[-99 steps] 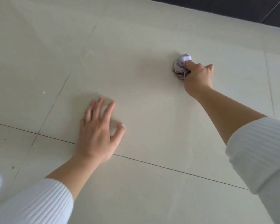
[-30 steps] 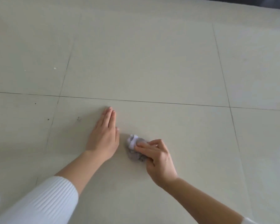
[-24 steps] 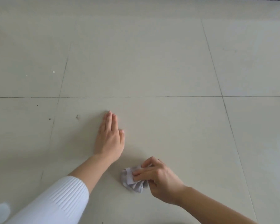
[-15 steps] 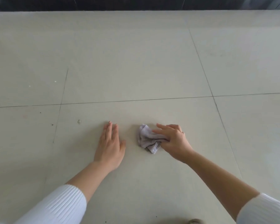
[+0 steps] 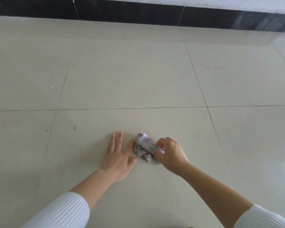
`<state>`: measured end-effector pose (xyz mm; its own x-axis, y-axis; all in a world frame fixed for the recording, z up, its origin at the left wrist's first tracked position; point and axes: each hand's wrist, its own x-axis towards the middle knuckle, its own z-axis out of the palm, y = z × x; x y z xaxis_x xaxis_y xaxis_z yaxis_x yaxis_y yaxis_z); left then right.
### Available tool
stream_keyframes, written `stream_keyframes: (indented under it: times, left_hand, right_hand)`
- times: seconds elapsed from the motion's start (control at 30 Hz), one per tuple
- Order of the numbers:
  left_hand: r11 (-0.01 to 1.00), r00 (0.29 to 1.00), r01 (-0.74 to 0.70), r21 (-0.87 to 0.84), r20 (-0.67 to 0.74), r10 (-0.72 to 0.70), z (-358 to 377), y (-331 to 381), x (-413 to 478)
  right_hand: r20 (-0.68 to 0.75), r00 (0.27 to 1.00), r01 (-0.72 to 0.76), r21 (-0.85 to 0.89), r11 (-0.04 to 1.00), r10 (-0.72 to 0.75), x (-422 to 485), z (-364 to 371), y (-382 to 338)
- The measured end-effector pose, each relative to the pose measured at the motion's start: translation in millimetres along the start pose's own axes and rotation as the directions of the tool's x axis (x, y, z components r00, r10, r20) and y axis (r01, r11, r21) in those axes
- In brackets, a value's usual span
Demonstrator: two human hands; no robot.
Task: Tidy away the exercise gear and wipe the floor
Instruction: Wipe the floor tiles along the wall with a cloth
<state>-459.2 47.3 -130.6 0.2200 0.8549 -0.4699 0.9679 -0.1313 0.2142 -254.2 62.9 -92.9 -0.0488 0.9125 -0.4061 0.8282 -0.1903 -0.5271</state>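
Cloth (image 5: 144, 149): one, bunched; we pinch it in our right grip (image 5: 170, 153).
Left grip (image 5: 118, 155): flat, fingers straight, on the floor (image 5: 138, 79).
Far edge: dark skirting (image 5: 138, 14), well apart.

The cloth (image 5: 143, 148) is a small grey rag with a white hem, crumpled into a loose wad on the floor (image 5: 130, 76). The right hand (image 5: 170, 153) pinches its right side between thumb and curled fingers. Its left side lies just beside the left hand (image 5: 118, 156), which rests flat on the tile. The floor is pale beige tile with thin dark grout lines and a few small specks left of the cloth.
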Motion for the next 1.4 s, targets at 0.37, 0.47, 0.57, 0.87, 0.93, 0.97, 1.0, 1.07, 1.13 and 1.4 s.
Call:
stream_keyframes:
  times: [0.37,0.47,0.57,0.87,0.93,0.97,1.0,1.07,1.13,1.4]
  left_hand:
    - [0.832,0.986,0.015,-0.555,-0.128,-0.103,-16,12,3]
    - [0.674,0.955,-0.041,-0.738,-0.226,-0.190,-25,14,9]
    - [0.476,0.980,-0.026,-0.879,-0.118,-0.163,-49,14,3]
    - [0.319,0.913,0.072,-0.945,-0.066,-0.403,-202,-11,-139]
    - [0.229,0.873,0.090,-0.969,-0.034,-0.487,-250,-21,-193]
    - [0.177,0.849,0.096,-0.980,-0.012,-0.528,-276,-26,-222]
    - [0.128,0.823,0.103,-0.986,0.012,-0.567,-302,-31,-252]
    - [0.038,0.770,0.114,-0.993,0.064,-0.635,-352,-39,-313]
    - [-0.044,0.727,0.120,-0.992,0.119,-0.676,-400,-46,-373]
    - [-0.132,0.496,0.170,-0.977,0.200,-0.845,-544,-97,-595]
  right_hand:
    - [0.183,0.977,-0.188,0.467,0.864,0.113,14,-22,-22]
    - [0.123,0.985,-0.168,0.471,0.866,0.124,17,-28,-25]
    - [0.117,0.983,-0.178,0.397,0.900,0.143,21,-43,-35]
    - [0.305,0.952,-0.107,0.411,0.905,-0.026,-53,-156,-206]
    - [0.361,0.929,-0.088,0.424,0.902,-0.079,-84,-185,-265]
    - [0.378,0.921,-0.078,0.420,0.904,-0.096,-101,-200,-297]
    - [0.393,0.913,-0.070,0.413,0.908,-0.108,-119,-213,-329]
    - [0.440,0.887,-0.048,0.396,0.917,-0.143,-157,-237,-396]
    - [0.494,0.847,0.004,0.362,0.932,-0.195,-196,-258,-465]
    - [0.667,0.615,0.366,0.231,0.901,-0.421,-342,-294,-712]
